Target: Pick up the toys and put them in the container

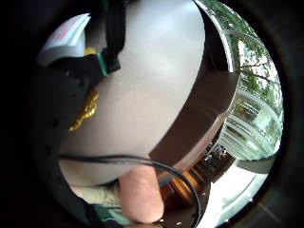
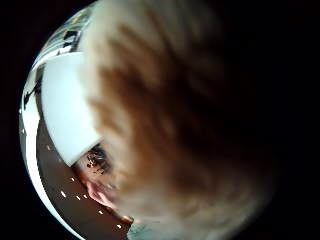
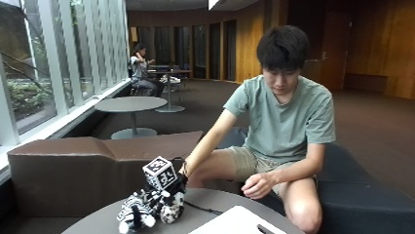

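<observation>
One striped plush toy, one white container, possibly partly seen; one table.

A black-and-white striped plush toy lies on the round table.

Round grey table: top smooth and matt, with a soft even sheen in the little finger side palm view; material not determinable. Black-and-white striped plush zebra toy: soft pile cloth, fuzzy surface. In the thumb side palm view, a brown and cream furry surface fills most of the picture: long-napped plush cloth, close to the palm. Gloved right hand: black glove, matt fabric. Flat white container on the table: smooth, matt. Brown upholstered bench behind the table: smooth, leather-like covering, slight sheen.
</observation>
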{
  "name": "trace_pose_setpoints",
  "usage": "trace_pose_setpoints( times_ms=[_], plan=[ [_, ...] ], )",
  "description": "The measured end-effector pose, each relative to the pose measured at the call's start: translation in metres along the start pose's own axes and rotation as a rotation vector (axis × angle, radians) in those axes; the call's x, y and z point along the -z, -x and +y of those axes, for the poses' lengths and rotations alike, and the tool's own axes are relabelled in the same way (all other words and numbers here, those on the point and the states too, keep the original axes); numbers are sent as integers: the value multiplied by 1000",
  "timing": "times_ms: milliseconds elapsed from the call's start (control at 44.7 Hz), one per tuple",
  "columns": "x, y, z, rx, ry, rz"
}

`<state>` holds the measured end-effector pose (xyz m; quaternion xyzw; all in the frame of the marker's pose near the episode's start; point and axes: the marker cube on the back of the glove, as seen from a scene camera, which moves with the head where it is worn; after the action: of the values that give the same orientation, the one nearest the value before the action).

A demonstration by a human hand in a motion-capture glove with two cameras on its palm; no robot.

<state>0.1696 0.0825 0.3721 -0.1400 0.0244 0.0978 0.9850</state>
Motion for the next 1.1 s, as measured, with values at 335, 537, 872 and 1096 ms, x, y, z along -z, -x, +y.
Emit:
trace_pose_setpoints(
  times_ms=[335, 537, 872, 1096],
  plan=[
    [12, 10, -10, -3, -11, 25],
    [72, 31, 7, 61, 83, 117],
    [265, 102, 44, 136, -96, 17],
    [360, 199, 70, 224, -252, -28]
  ],
)
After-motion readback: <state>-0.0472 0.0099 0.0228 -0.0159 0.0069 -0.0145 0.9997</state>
